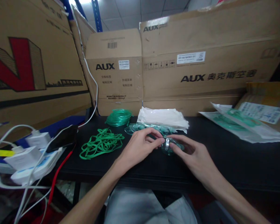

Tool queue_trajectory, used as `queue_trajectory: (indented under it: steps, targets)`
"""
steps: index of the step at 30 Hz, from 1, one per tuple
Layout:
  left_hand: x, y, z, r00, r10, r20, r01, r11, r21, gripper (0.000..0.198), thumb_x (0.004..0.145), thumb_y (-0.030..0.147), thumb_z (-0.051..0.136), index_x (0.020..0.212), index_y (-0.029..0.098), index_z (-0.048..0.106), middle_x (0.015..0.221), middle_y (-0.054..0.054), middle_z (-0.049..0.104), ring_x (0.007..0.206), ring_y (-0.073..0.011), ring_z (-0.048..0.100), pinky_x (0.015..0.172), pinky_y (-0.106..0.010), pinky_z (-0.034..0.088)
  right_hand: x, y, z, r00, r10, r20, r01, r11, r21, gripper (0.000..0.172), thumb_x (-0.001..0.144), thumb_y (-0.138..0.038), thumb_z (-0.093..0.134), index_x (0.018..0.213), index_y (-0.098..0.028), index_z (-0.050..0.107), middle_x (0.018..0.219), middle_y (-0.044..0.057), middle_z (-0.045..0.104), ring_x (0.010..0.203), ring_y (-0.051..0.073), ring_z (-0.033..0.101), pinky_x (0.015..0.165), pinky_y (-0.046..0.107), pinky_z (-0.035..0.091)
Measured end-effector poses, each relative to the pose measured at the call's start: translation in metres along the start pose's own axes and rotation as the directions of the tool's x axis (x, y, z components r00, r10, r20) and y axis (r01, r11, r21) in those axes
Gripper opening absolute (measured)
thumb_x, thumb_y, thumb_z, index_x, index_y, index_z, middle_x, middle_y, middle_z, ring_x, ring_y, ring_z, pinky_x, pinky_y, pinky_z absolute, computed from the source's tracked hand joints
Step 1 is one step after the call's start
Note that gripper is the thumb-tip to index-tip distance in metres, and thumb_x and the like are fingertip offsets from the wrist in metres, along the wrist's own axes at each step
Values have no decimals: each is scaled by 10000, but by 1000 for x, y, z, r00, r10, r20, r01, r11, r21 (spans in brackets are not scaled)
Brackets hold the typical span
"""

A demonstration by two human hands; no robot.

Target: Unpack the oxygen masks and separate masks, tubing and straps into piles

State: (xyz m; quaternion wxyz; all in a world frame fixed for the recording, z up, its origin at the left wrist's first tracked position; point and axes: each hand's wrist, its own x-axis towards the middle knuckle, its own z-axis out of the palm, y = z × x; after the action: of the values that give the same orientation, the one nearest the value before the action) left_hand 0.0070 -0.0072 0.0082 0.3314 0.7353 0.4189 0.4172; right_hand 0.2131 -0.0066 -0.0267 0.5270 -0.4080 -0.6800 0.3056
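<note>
Over the black table, both of my hands hold a clear green oxygen mask [170, 151] with a shiny metal nose clip [167, 143] facing up. My left hand [142, 141] has thumb and fingers closed at the mask's left edge, beside the clip. On the other side, my right hand [193, 152] grips the mask with its thumb near the clip and its fingers curled around the far side. Just behind my left hand lie more clear green masks [140, 127]. Green elastic straps [101, 143] rest in a loose tangle to the left.
Behind the straps sits coiled green tubing [119, 117], next to a stack of white bags [162, 117]. Filled clear bags [244, 124] lie at the right. Cardboard boxes [118, 81] wall the back. A power strip [35, 169] with chargers and cables occupies the left edge.
</note>
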Motion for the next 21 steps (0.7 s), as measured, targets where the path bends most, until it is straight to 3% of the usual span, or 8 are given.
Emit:
queue_trajectory:
  steps: [2,8,14,21]
  targets:
    - [-2,5,0,999,35,-21,-34,998,61,264,921,431,710,941,173,765,877,-20,748,721,-136,714,721,-220,537,-1,-1,-2,1000,-2,-13,2,1000,-12,331,841,-456,752,1051,-205,806,1071,77,812,992,279,750,884,364,584]
    - [-4,5,6,994,-9,110,-3,995,105,358,933,516,677,960,190,822,795,-21,750,614,-136,694,664,-228,511,0,-2,-2,999,-7,-48,6,1000,-22,330,840,-454,753,1054,-212,823,1091,76,815,1033,290,751,947,390,576]
    - [-2,1,8,992,-68,103,65,997,31,415,911,572,691,997,186,815,564,11,672,555,-146,679,628,-216,497,-2,-5,-2,999,3,-45,-3,1000,-14,375,833,-478,756,1074,-204,844,1133,104,811,1112,330,738,984,433,576]
    - [-3,0,10,995,-50,87,47,998,35,432,918,581,677,973,175,813,576,2,679,546,-148,678,631,-224,510,-4,-8,-4,1000,-25,-13,25,998,-51,378,843,-521,744,1019,-208,860,1151,119,805,1113,344,738,985,453,584]
